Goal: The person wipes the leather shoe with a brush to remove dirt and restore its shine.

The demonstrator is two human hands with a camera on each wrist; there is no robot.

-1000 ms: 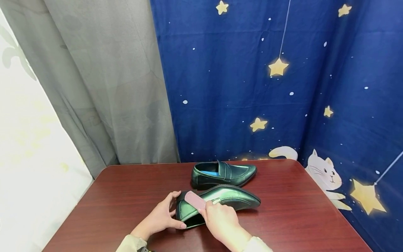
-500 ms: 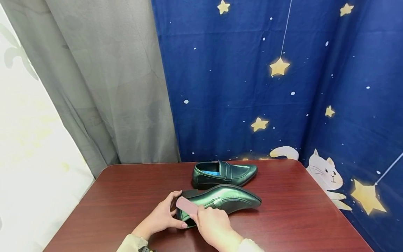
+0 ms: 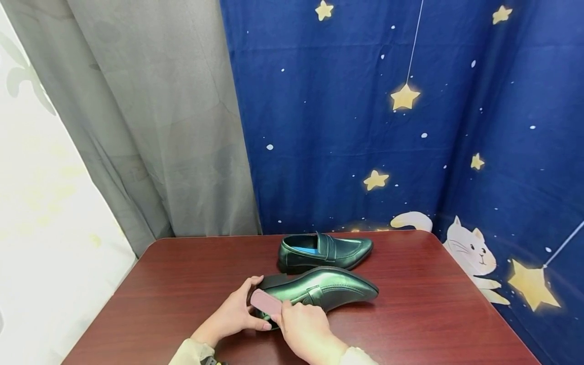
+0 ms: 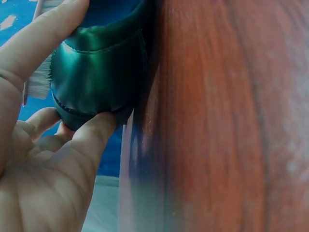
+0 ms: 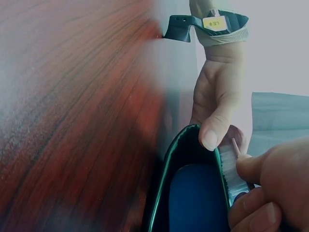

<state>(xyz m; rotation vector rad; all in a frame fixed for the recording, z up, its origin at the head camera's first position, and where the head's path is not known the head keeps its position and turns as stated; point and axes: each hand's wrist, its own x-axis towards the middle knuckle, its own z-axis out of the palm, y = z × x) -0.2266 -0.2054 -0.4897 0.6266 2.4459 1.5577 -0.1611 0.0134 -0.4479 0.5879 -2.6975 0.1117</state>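
A shiny dark green loafer (image 3: 339, 287) lies tilted on its side, toe to the right and opening toward me. My left hand (image 3: 231, 311) grips its heel; in the left wrist view the thumb reaches over the rim and fingers (image 4: 94, 133) press the heel base. My right hand (image 3: 306, 327) holds a pink-backed brush (image 3: 266, 302). White bristles (image 5: 231, 176) touch the shoe's outer side near the heel, as the right wrist view shows. Inside the loafer is a blue insole (image 5: 197, 198). The right hand hides part of the opening in the head view.
Behind stands a matching green loafer (image 3: 344, 250), upright with its toe to the right, close to the first. Both are on a reddish-brown wooden table (image 3: 433, 314). Grey and star-patterned blue curtains (image 3: 337, 126) hang beyond the table's far edge.
My right hand has moved the brush left along the loafer's side, from near the strap toward the heel. The left hand keeps its grip, and the rear loafer stays put.
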